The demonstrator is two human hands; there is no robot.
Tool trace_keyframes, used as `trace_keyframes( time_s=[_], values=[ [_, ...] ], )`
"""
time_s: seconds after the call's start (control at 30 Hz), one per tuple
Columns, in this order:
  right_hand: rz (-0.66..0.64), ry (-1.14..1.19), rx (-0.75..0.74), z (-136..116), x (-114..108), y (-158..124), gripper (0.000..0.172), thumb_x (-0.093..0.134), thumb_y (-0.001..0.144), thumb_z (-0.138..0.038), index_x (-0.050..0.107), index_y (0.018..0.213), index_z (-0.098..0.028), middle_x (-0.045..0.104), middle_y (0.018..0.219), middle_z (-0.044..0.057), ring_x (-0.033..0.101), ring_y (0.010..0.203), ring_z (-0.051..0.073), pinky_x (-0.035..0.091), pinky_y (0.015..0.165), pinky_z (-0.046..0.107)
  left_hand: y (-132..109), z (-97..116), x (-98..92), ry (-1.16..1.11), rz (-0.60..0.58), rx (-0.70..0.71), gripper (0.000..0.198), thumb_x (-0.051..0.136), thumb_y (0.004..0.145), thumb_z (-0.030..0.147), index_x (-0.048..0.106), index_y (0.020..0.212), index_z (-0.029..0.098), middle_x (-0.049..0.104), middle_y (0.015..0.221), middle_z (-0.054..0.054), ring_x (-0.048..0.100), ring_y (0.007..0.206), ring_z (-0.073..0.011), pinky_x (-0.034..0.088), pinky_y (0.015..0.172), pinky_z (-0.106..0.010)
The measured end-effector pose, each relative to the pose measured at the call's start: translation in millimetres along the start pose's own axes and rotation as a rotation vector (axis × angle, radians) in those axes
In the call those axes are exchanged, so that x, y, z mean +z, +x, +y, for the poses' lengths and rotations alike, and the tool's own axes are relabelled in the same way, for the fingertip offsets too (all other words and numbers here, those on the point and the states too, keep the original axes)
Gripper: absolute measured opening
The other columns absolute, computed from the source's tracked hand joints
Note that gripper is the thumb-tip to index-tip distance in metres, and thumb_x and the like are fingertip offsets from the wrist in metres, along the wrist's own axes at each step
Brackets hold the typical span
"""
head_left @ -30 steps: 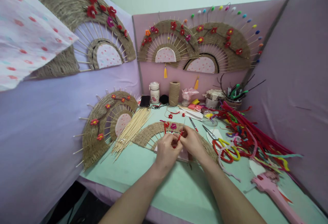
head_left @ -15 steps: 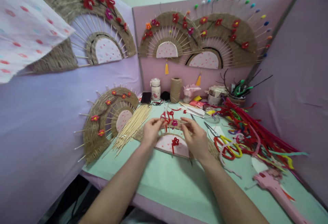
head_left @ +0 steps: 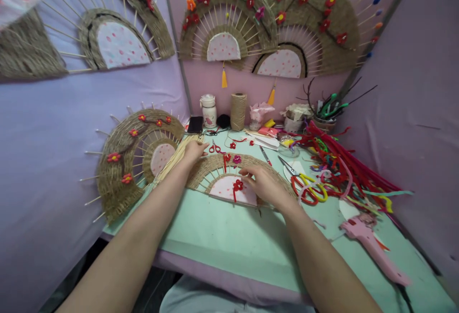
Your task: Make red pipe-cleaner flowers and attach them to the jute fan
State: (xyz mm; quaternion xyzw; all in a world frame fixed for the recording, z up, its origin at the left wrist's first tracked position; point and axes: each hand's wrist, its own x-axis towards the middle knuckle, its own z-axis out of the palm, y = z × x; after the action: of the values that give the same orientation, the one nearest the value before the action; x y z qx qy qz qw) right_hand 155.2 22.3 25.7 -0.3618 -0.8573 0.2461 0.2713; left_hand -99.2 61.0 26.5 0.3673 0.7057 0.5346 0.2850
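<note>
In front of me on the table lies a half-round twine fan (head_left: 201, 172) with a pale spotted half-circle at its centre. My left hand (head_left: 193, 153) is over a bundle of thin sticks (head_left: 172, 162), fingers apart, just left of a small pair of red-handled scissors (head_left: 215, 148). Over the fan's right part is my right hand (head_left: 263, 185), fingers loosely bent and apart. Its fingertips come close to a red pipe-cleaner flower (head_left: 238, 185) with a hanging stem; whether they touch it I cannot tell. A red flower (head_left: 227, 157) and a magenta flower (head_left: 237, 159) are on the twine rim.
Larger scissors (head_left: 308, 188), a heap of red pipe cleaners (head_left: 333, 153) and a pink glue gun (head_left: 375, 248) lie at right. A white bottle (head_left: 208, 111) and a twine spool (head_left: 238, 112) stand behind. Another decorated fan (head_left: 114, 179) leans at left.
My left hand has moved left, away from the fan. The small scissors now show on the table beside it. My right hand has come down closer to the red flower. The view has tilted downward.
</note>
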Motion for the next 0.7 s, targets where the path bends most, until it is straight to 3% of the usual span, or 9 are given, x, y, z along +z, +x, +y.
trace_keyframes(
  time_s=[0.07,0.13,0.2,0.33,0.5,0.7],
  values=[
    [-0.050,-0.009,-0.010,2,4,-1,0.022,0.052,0.077,-0.016,0.066,0.092,-0.024,0.066,0.094,0.005,0.058,0.091,0.020,0.041,0.078,0.031,-20,4,-0.8,0.195,0.016,0.206,0.017,0.065,0.067,0.029,0.062,0.071,0.013,0.059,0.061,-0.002,0.056,0.056,-0.0133,0.043,0.059,-0.026],
    [-0.072,-0.008,-0.009,3,9,-1,0.023,0.052,0.076,-0.015,0.067,0.092,-0.023,0.066,0.092,0.005,0.057,0.089,0.019,0.040,0.077,0.030,-45,6,1.8,0.306,-0.073,0.344,0.018,0.060,0.070,0.031,0.064,0.077,0.015,0.064,0.073,-0.003,0.057,0.064,-0.0136,0.042,0.062,-0.025],
    [-0.092,0.000,0.008,3,13,1,0.019,0.052,0.075,-0.014,0.067,0.082,-0.022,0.066,0.083,0.004,0.057,0.081,0.018,0.040,0.072,0.028,-70,6,6.4,0.397,-0.261,0.367,0.017,0.057,0.070,0.031,0.065,0.070,0.016,0.063,0.068,-0.002,0.055,0.063,-0.0139,0.040,0.060,-0.024],
    [-0.049,0.112,0.084,6,10,6,0.014,0.050,0.073,-0.016,0.064,0.068,-0.019,0.065,0.070,0.001,0.056,0.068,0.014,0.039,0.064,0.025,-103,3,13.3,0.565,-0.378,0.406,0.020,0.051,0.070,0.030,0.059,0.056,0.018,0.058,0.059,-0.001,0.050,0.060,-0.0142,0.036,0.058,-0.025],
    [0.203,0.303,0.209,15,-4,10,0.015,0.054,0.073,-0.030,0.062,0.075,-0.017,0.065,0.072,0.002,0.056,0.065,0.014,0.041,0.062,0.024,-121,4,16.2,0.721,-0.438,0.488,0.024,0.057,0.065,0.035,0.055,0.049,0.018,0.056,0.058,-0.005,0.052,0.069,-0.0197,0.037,0.065,-0.028],
    [0.317,0.542,0.338,20,-7,13,0.026,0.059,0.068,-0.041,0.060,0.073,-0.016,0.063,0.067,0.002,0.053,0.059,0.014,0.040,0.056,0.024,-124,-3,19.3,0.643,-0.548,0.533,0.014,0.054,0.060,0.017,0.054,0.046,0.019,0.055,0.056,-0.004,0.051,0.063,-0.0175,0.037,0.065,-0.027]
  ],
)
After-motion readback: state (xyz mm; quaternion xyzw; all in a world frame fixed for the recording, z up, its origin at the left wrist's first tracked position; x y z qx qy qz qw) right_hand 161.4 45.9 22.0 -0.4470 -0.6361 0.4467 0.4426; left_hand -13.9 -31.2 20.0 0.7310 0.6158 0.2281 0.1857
